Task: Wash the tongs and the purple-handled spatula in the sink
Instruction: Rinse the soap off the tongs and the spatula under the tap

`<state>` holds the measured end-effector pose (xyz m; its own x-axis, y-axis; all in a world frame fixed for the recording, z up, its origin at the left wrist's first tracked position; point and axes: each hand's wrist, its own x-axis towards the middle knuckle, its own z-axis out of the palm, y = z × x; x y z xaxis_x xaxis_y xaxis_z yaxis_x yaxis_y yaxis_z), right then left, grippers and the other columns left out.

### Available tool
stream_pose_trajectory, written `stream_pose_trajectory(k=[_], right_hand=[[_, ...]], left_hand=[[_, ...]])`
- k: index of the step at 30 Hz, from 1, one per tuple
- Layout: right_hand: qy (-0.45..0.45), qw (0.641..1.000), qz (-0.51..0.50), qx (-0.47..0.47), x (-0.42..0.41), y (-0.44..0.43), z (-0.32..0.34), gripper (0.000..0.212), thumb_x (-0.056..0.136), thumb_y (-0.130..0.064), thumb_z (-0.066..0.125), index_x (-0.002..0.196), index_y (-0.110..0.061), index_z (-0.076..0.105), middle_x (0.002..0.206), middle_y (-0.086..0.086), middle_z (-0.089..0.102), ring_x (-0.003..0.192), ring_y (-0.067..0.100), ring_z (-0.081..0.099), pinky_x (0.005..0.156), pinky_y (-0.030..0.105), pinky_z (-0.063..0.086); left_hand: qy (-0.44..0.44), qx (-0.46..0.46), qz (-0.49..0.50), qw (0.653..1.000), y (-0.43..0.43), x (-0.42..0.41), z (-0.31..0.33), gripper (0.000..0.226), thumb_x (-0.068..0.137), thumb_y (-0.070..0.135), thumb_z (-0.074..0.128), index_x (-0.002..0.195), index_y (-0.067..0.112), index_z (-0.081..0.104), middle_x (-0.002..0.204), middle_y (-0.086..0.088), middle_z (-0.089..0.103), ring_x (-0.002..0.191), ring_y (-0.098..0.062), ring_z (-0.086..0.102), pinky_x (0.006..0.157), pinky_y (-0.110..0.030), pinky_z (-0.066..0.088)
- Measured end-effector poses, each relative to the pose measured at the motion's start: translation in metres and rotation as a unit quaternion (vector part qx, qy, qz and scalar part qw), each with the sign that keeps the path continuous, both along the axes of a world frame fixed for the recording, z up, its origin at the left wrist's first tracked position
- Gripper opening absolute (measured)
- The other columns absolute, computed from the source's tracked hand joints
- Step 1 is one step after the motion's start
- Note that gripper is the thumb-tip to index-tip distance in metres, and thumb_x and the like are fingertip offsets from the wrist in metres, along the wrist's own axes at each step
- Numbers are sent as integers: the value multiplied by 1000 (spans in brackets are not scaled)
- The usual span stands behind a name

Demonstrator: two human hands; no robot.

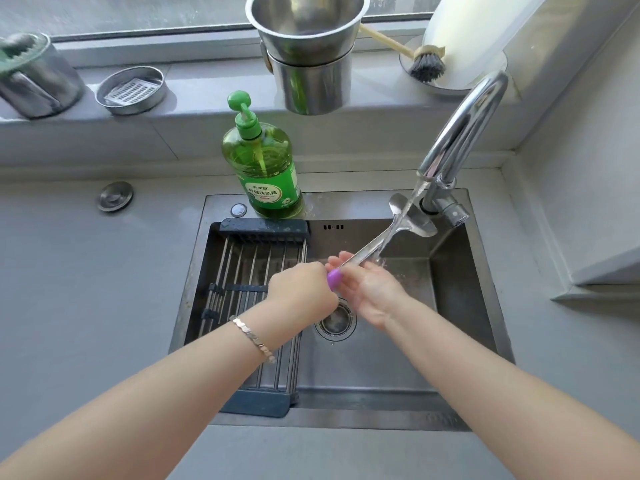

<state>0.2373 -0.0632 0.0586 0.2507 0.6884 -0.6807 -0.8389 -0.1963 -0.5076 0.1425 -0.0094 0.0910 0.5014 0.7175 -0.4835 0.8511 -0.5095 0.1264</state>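
spatula blade points up-right under tap | left hand grips it | right hand flat against shaft

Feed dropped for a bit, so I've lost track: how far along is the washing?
Done: nothing confirmable; no tongs in view. In hand: the left hand grips the spatula by its purple handle, the right hand touches its shaft, and water from the tap runs over it. Left: finish rinsing; tongs unknown.
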Motion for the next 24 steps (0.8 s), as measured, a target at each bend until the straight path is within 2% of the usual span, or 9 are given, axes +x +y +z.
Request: stream_pose_trajectory(k=[2,5,10,13,16,18,21,24], right_hand=[[-2,1000,13,-10,1,0,2,23,86,17,47,86,-5,54,83,8,63,72,15,64,58,20,58],[16,1000,-16,-21,17,0,1,26,84,19,47,85,-6,55,74,6,65,57,11,67,50,19,56],[43,998,42,-20,1,-4,1,23,87,16,46,85,-5,54,81,7,62,64,12,66,53,21,57],[61,998,0,-33,22,-1,-3,27,87,17,42,80,-7,54,61,4,67,50,9,66,46,19,54],[53,995,-69,-40,45,-3,-10,23,88,12,43,78,-4,54,48,3,65,44,10,65,51,22,57],[51,993,-100,-35,50,-5,-15,19,90,8,45,81,-4,57,49,4,66,45,10,65,48,22,56],[44,986,-150,-49,38,-3,-22,15,93,-11,54,80,-6,60,52,4,67,46,10,65,47,21,56],[7,989,-125,-84,14,-4,-27,18,91,-15,56,78,-4,61,62,6,68,52,11,67,48,21,55]], left_hand=[[0,2,-8,1000,1,-1,0,13,88,27,48,91,17,54,79,0,54,73,-23,54,68,-28,43],[5,6,-22,1000,2,-3,1,20,93,34,43,85,16,48,68,3,47,70,-23,54,66,-28,43],[23,7,-34,999,1,-4,3,19,93,35,43,86,17,47,68,4,44,70,-21,53,65,-28,40],[30,-5,-40,999,1,-11,3,27,95,40,39,87,16,47,69,3,47,69,-22,55,65,-29,43],[36,-26,-41,998,2,-24,2,32,96,41,36,89,14,51,72,1,52,68,-23,56,66,-30,45],[35,-47,-35,998,0,-31,0,38,96,45,33,88,14,53,69,1,52,64,-21,53,64,-29,45],[33,-60,-27,997,-5,-35,-4,38,97,45,31,86,14,50,67,3,49,63,-20,52,62,-28,42],[48,-53,-27,997,-8,-35,-6,35,97,44,32,89,14,50,69,2,49,68,-20,54,65,-29,43]])
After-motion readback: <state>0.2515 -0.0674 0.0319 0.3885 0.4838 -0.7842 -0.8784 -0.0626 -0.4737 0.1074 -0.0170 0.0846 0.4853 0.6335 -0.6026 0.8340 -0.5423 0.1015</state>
